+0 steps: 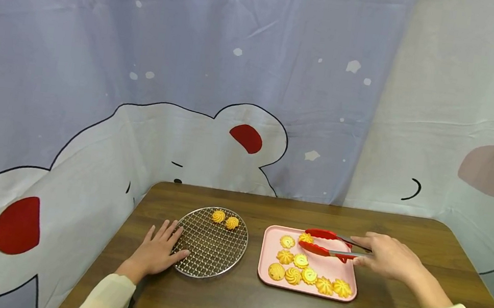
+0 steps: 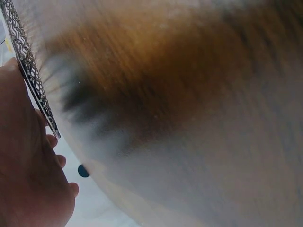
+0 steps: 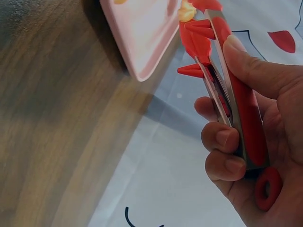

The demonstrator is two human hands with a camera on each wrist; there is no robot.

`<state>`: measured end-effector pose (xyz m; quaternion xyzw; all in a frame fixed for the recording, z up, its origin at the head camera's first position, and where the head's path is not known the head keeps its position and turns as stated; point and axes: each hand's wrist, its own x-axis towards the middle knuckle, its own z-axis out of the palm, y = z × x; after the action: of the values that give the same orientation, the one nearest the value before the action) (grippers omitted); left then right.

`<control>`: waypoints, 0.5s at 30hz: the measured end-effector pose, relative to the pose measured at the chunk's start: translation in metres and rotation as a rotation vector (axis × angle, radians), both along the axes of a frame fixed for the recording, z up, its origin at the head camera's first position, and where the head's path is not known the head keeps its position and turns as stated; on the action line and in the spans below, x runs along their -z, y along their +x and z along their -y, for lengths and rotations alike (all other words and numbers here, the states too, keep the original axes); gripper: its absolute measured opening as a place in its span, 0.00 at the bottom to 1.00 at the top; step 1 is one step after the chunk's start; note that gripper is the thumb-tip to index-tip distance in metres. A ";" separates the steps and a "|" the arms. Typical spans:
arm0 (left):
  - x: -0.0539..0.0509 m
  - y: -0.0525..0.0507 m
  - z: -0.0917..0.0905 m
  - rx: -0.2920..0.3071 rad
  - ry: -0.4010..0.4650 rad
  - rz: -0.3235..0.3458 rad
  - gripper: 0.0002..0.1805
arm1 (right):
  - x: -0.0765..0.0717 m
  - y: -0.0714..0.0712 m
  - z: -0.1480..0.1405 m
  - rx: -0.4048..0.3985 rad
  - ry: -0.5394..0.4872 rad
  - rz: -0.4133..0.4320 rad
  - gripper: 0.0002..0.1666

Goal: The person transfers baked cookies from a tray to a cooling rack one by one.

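Starting with head: we see left hand (image 1: 157,252), fingers spread, at rack (image 1: 212,246); right hand (image 1: 389,258) gripping tongs (image 1: 319,250) about cookie (image 1: 305,238) at tray (image 1: 339,271). Left wrist: rack beside fingers. Right wrist: cookie between tongs; overtight squeezing, we judge, could crumble it.

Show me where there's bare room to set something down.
Free: the mesh of the round rack in front of its two cookies and right of the left hand; the narrow table strip between rack and pink tray; the table before the tray. Crowded: the tray's front edge, with a row of five cookies, and its back, where the tongs reach in.
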<state>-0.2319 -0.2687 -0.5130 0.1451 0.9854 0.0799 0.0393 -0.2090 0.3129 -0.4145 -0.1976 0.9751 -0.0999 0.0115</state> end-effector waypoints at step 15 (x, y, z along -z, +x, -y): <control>0.000 0.000 0.000 -0.008 -0.015 -0.009 0.45 | -0.013 -0.001 0.021 -0.071 0.000 -0.056 0.34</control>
<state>-0.2317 -0.2686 -0.5127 0.1414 0.9867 0.0721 0.0358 -0.2100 0.2915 -0.4019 -0.2347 0.9674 -0.0940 -0.0122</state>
